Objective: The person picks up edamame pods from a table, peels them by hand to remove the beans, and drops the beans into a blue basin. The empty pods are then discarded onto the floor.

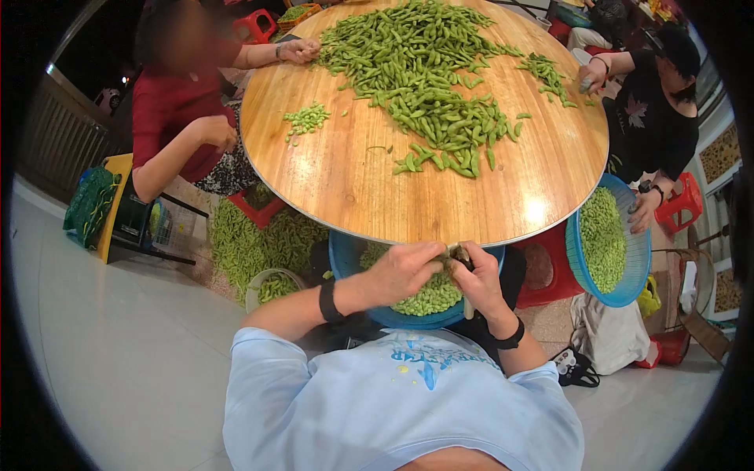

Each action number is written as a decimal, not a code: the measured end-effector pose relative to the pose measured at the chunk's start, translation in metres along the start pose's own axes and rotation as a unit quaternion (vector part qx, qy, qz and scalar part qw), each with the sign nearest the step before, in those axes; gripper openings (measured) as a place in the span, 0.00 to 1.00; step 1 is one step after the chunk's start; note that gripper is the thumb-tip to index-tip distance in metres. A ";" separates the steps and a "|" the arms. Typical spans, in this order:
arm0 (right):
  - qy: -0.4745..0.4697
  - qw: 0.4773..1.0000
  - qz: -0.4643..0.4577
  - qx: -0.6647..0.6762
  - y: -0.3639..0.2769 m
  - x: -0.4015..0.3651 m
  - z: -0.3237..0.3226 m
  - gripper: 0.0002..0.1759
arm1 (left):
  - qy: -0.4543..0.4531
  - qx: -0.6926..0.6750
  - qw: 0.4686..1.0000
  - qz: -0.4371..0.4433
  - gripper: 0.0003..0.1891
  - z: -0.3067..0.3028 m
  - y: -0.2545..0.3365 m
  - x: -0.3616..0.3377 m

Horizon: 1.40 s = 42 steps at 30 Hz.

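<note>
My left hand (pixel 404 272) and my right hand (pixel 479 284) meet at the table's near edge, above a blue basket (pixel 339 263) of shelled green beans (pixel 430 300). The left fingers are pinched together at the right thumb, around something small and hidden. My right fingers are curled closed; a dark bit shows by the thumb, and a narrow pale piece (pixel 469 308) sticks out below the palm. I cannot tell what either hand holds. Beyond them, a heap of green bean pods (pixel 424 71) covers the middle and far part of the round wooden table (pixel 330 180).
A person in red (pixel 177 102) sits left, near a small pile of shelled beans (pixel 306 119). Another in black (pixel 656 110) sits right, one hand at a second blue basket (pixel 644 271). Pods (pixel 259 243) lie on the floor, beside a pale bucket (pixel 251 298).
</note>
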State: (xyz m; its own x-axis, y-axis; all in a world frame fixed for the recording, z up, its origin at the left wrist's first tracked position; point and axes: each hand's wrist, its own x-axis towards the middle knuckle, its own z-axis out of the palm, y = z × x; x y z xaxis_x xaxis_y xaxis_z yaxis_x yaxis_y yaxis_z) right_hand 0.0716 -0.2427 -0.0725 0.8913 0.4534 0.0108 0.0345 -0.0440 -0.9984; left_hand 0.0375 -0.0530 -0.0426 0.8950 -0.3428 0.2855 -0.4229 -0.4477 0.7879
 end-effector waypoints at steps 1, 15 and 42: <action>0.000 1.000 -0.003 0.001 0.002 0.002 -0.001 0.04 | 0.003 0.062 0.997 0.054 0.13 -0.008 -0.005 0.005; -0.051 0.993 -0.081 -0.067 0.017 -0.007 0.022 0.05 | 0.009 0.470 0.883 0.008 0.11 -0.093 -0.133 0.076; -0.108 0.929 0.151 0.320 0.033 -0.023 0.034 0.12 | 0.019 0.314 0.948 -0.042 0.11 -0.058 -0.097 0.094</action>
State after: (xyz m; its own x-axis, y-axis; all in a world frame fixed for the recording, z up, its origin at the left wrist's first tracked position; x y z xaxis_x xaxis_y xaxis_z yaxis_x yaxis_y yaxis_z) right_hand 0.0366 -0.2239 -0.1077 0.7031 0.6771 -0.2173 -0.5398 0.3093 -0.7829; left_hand 0.1709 0.0055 -0.0604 0.9285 -0.2601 0.2650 -0.3412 -0.8792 0.3326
